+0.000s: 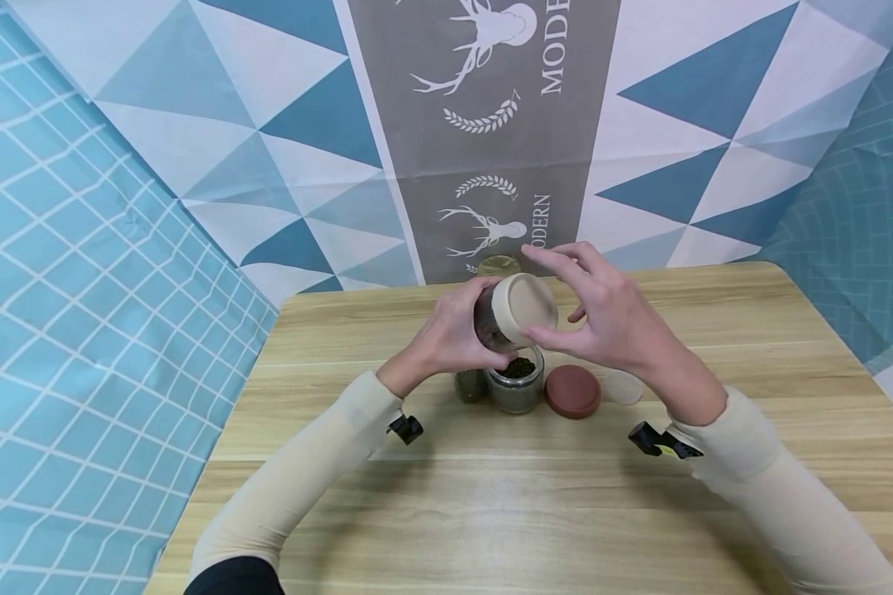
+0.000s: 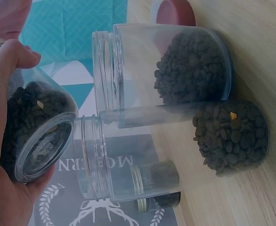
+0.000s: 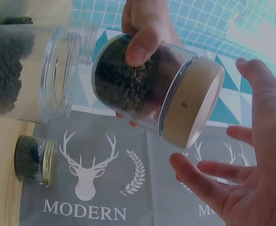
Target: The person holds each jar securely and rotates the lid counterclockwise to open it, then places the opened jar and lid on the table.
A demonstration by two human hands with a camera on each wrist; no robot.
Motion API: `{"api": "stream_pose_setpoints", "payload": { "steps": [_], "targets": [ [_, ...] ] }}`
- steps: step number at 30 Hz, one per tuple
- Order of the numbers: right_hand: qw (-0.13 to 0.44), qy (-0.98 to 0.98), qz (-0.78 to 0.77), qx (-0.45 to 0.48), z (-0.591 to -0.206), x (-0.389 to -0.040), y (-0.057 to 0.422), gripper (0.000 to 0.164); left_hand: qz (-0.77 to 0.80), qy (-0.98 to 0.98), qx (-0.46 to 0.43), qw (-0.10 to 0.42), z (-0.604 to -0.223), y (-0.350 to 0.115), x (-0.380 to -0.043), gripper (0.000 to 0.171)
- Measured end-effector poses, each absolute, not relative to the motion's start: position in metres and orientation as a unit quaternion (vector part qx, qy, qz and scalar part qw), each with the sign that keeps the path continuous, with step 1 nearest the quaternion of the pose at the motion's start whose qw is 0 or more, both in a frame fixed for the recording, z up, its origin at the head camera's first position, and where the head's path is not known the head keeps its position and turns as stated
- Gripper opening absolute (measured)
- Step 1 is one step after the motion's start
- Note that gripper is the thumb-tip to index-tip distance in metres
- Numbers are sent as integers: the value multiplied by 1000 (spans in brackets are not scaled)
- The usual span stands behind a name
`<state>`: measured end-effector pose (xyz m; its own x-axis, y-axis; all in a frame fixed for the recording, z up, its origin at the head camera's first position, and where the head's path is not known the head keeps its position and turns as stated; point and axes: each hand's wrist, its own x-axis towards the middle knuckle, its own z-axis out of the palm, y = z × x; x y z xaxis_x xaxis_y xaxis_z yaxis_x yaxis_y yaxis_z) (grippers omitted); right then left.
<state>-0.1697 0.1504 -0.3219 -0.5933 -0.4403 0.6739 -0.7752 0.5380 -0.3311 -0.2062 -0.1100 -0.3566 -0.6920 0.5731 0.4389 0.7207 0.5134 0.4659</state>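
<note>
My left hand [image 1: 457,326] grips a glass jar [image 2: 39,127] with a cream lid [image 1: 524,306], tilted above the table. Dark pellets partly fill this jar. Beside the lid, my right hand [image 1: 606,310] has its fingers spread; the right wrist view shows a gap between them and the lid [image 3: 194,103]. Below the held jar stands a lidless glass jar [image 1: 516,392] with dark pellets in its bottom. Another lidless jar [image 2: 230,136] with similar pellets is next to it, mostly hidden in the head view.
A dark red lid [image 1: 573,391] and a whitish lid [image 1: 623,387] lie right of the lidless jars. Toward the back stand small gold-lidded jars [image 2: 159,176] with dark contents. The wooden table [image 1: 521,504] meets a patterned cloth [image 1: 484,149] at its far edge.
</note>
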Motion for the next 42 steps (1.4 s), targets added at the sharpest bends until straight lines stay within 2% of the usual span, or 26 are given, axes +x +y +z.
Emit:
{"api": "stream_pose_setpoints", "payload": {
  "steps": [4,10,19,32,35,42],
  "targets": [
    [268,-842,327,334,-321,-167,146,92,-317,-864,-373,117,-356,-109,-205,102],
    [258,-847,318,339,-322,-166,137,90,-312,-865,-373,121,-355,-108,-205,101],
    [257,-845,311,351,-324,-164,128,68,-312,-863,-379,125,-354,-107,-205,99],
    [250,-845,314,355,-325,-164,128,68,-313,-863,-376,127,-355,-107,-205,98],
    [253,-836,315,372,-325,-166,129,68,-313,-863,-376,124,-355,-108,-204,99],
    [301,-780,274,475,-329,-178,137,74,-318,-858,-385,122,-355,-110,-205,99]
  ]
}}
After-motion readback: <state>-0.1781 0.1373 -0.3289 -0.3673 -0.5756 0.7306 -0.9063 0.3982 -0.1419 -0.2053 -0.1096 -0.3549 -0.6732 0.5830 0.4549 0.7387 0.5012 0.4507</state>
